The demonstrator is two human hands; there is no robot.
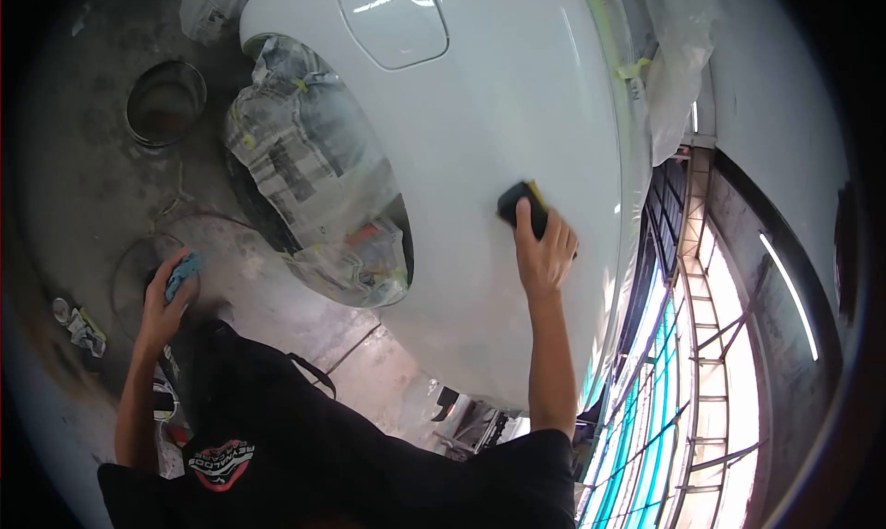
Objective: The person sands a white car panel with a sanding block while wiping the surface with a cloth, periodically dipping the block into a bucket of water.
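My right hand [544, 255] is closed around a black sanding block [519, 206] with a yellow edge, which rests against the white car body panel [471, 150]. Off to the left, away from the car, my left hand [166, 298] grips a crumpled blue cloth [185, 275]. Newspaper and tape [305, 150] cover the wheel between my two hands. Above the wheel arch, the closed fuel flap [395, 21] shows in the panel.
A round bucket [166, 104] stands on the floor at the upper left. A thin hose or cord [212, 217] runs near the masked wheel. Clear plastic sheeting [678, 58] hangs along the car's far edge. Small litter [83, 330] lies at the far left.
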